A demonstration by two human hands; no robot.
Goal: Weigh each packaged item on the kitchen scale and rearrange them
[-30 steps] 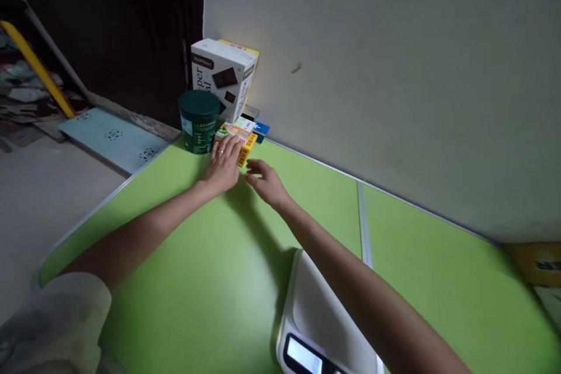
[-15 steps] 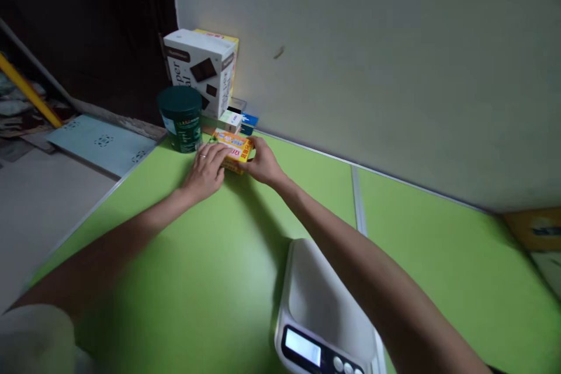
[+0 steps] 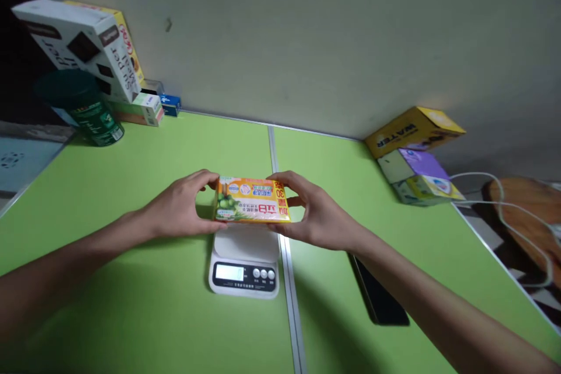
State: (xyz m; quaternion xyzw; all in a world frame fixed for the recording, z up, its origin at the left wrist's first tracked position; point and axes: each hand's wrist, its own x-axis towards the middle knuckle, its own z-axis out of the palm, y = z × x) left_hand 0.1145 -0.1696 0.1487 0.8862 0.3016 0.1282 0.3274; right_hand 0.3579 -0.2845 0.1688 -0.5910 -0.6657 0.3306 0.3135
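An orange and yellow pack of laundry soap (image 3: 252, 200), with green fruit printed on it, lies flat between my two hands. My left hand (image 3: 182, 207) grips its left end, thumb at the near edge and fingers at the far edge. At the right end my right hand (image 3: 311, 210) pinches it in the same way. Below the pack is a white kitchen scale (image 3: 245, 245) with a lit display and several round buttons. The pack covers the far part of the scale's platform; whether it touches the platform I cannot tell.
At the back left stand a dark green tub (image 3: 94, 111), a white box (image 3: 87, 41) and smaller boxes (image 3: 151, 110). A yellow box (image 3: 412, 131) tops a stack at the back right. A black phone (image 3: 381, 295) lies beside my right forearm. A metal seam (image 3: 287, 269) crosses the green table.
Both hands have carried the soap pack from beside the green tub to over the scale. My view has swung right, bringing the phone and the right-hand boxes into sight.
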